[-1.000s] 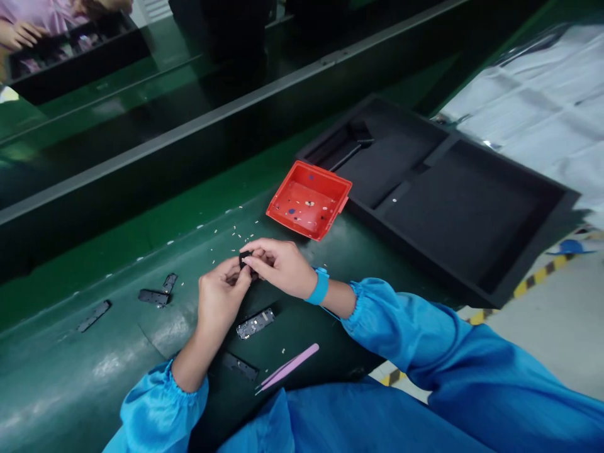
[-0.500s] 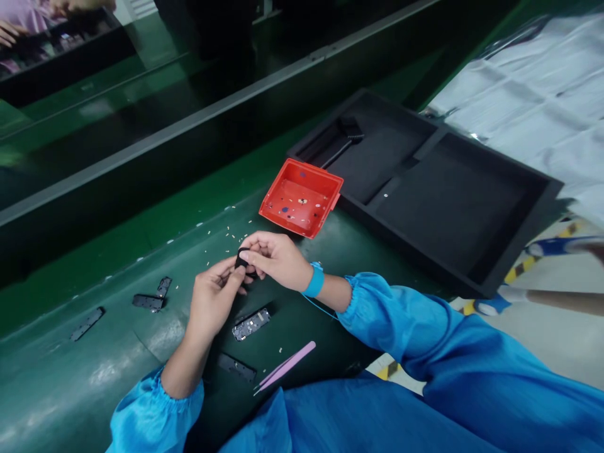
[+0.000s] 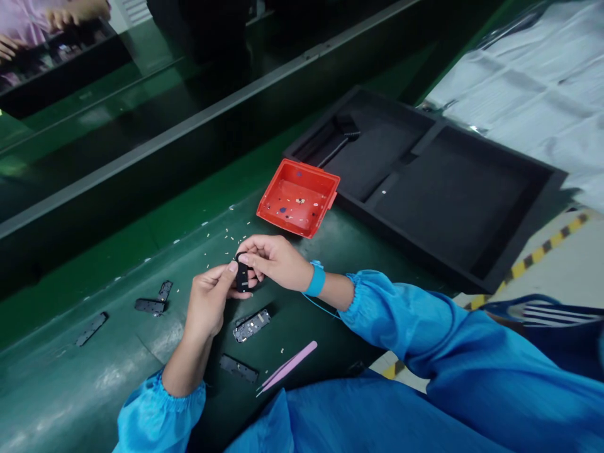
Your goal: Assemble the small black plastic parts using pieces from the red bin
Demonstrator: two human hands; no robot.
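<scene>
Between my two hands is a small black plastic part point(image 3: 242, 277), long and narrow, with a few light marks on its face. My left hand point(image 3: 210, 299) pinches its upper left edge between thumb and fingers. The thumb of my right hand point(image 3: 278, 261) presses on its top end, with the fingers curled behind it. Just below lies a black part with a circuit board point(image 3: 252, 325), and nearer me a plain black part point(image 3: 238, 368). Pink tweezers point(image 3: 289, 366) rest beside it, tips toward the lower left.
Beyond my hands stands a red bin point(image 3: 298, 196) holding small scraps. A large black tray point(image 3: 453, 201) with a black brush point(image 3: 342, 141) lies to the right. More black parts point(image 3: 150, 306) point(image 3: 91, 328) lie left, and tiny pale pieces dot the green mat. Another person's hands point(image 3: 61, 19) work across the bench.
The black part has been turned so that more of its long face shows, and my left thumb has moved up along it. A person's legs at the right have shifted.
</scene>
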